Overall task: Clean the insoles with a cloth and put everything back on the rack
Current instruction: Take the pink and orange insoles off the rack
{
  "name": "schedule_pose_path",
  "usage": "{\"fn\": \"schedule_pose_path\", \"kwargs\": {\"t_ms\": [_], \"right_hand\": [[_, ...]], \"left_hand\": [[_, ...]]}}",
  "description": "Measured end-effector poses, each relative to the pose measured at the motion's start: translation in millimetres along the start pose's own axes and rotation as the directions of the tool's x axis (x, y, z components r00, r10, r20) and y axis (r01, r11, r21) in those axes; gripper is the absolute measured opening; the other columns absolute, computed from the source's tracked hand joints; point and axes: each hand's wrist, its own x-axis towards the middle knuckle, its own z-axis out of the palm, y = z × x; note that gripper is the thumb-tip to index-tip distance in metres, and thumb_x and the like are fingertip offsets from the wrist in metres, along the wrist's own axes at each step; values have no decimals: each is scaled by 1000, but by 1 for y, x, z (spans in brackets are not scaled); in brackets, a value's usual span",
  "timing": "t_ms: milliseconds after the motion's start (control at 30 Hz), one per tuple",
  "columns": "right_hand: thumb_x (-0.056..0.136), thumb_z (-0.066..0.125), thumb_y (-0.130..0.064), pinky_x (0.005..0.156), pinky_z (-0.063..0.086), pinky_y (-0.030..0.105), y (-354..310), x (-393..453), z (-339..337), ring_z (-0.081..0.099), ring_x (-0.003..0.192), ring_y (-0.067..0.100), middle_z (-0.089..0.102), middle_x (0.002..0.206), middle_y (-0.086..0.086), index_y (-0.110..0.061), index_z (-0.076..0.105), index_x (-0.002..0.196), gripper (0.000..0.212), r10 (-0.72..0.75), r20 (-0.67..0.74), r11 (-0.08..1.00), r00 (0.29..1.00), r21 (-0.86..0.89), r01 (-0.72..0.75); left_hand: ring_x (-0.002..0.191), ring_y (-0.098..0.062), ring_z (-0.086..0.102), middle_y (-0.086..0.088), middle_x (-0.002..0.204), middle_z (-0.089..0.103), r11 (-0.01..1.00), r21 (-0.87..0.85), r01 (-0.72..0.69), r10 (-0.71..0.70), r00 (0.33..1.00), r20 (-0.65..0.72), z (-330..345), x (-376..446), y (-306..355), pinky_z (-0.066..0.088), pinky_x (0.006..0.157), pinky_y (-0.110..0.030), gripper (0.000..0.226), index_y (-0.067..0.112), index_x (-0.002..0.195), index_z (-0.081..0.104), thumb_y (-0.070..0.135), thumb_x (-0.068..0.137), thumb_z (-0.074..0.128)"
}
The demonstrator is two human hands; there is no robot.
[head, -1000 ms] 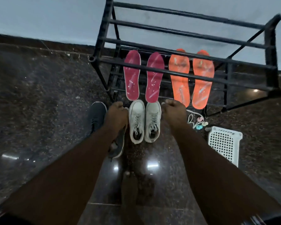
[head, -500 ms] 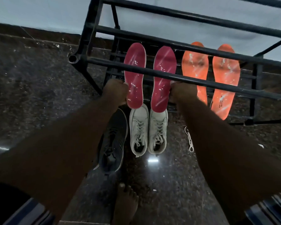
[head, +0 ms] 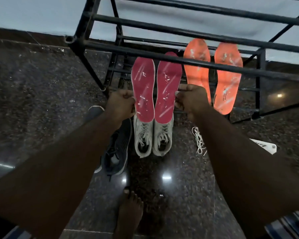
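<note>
Head view. Left hand (head: 122, 104) pinching the left edge of the left pink insole (head: 143, 88); right hand (head: 191, 99) pinching the right edge of the right pink insole (head: 167, 90). Both insoles held upright side by side, almost touching, speckled with white marks, toe ends up near the front bar of the black metal rack (head: 162, 50); tip of the right one hidden behind that bar. To the right, two orange insoles (head: 197, 66) leaning on the rack's lower bars, crossed by the same front bar, likewise smudged white.

Just below the pink insoles, a pair of white sneakers (head: 153, 137) on the floor, toes partly covered by the insole heels. Left of them a dark sneaker (head: 116, 152), half hidden by the left forearm; another dark toe cap (head: 95, 112) farther left and farther away. A loose white shoelace (head: 198, 138) right of the white pair, and a corner of a white basket (head: 264, 146) past the right forearm. A bare foot (head: 129, 213) at the near edge.

Dark speckled polished floor (head: 33, 100) with lamp reflections; pale wall (head: 33, 12) behind the rack.
</note>
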Motion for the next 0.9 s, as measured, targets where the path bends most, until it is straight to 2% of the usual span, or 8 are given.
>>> {"fn": "schedule_pose_path", "kwargs": {"t_ms": [100,233,333,400,500,633,733,900], "right_hand": [[88,53,11,50,51,24,14,-17,-8,59,55,18,67,71,7,-10,69,82,27,-37,29,999,999,-2,37],[87,54,10,57,54,28,33,-18,-14,60,62,19,69,81,13,-7,70,90,24,-77,61,997,995,-6,77],[85,54,12,53,54,29,44,-7,-17,58,57,20,67,78,15,-3,70,93,24,-127,55,992,990,10,126],[81,49,17,45,45,27,48,-8,-19,52,47,20,61,70,15,1,68,90,27,-187,51,981,981,64,184],[82,46,21,42,36,24,51,-23,-25,47,43,18,59,60,13,-1,63,79,28,-296,4,950,955,107,293],[87,44,18,43,40,23,69,-81,-42,51,44,17,59,61,11,-8,59,73,33,-395,-23,906,918,156,394],[87,42,16,41,42,22,113,-140,-65,51,43,14,57,63,11,-7,58,80,28,-448,-59,871,892,198,450],[72,50,1,37,36,21,230,-247,-95,46,39,18,50,57,14,-5,53,68,7,-401,-55,911,915,85,404]], "left_hand": [[55,-10,61,-9,80,71,1000,22,-11,12,1000,-14,1,-16,-19,47,44,-18,14,2,108,66,12,100,59],[66,-20,60,-12,83,71,993,54,-106,106,994,-3,5,-17,-41,49,49,-22,12,5,106,68,11,99,59],[62,-18,64,-7,77,73,970,104,-220,225,973,-43,10,-2,-54,55,54,-28,9,9,101,70,12,96,63],[58,-20,64,-10,75,73,951,101,-292,298,954,-41,14,2,-62,57,58,-35,10,7,103,70,10,95,64],[40,-10,54,-2,58,63,908,110,-405,413,909,-61,22,-8,-70,46,44,-23,8,5,100,69,7,96,62],[37,-11,50,-10,64,62,839,202,-506,528,846,-71,22,-64,-82,40,40,-24,10,7,96,70,2,93,62],[37,-12,49,-11,64,60,800,260,-540,570,820,-50,14,-134,-114,43,43,-26,11,8,88,68,0,92,61],[44,-20,51,-20,74,59,815,368,-448,485,875,-9,16,-231,-232,43,47,-29,10,0,85,68,-1,89,60]]}}
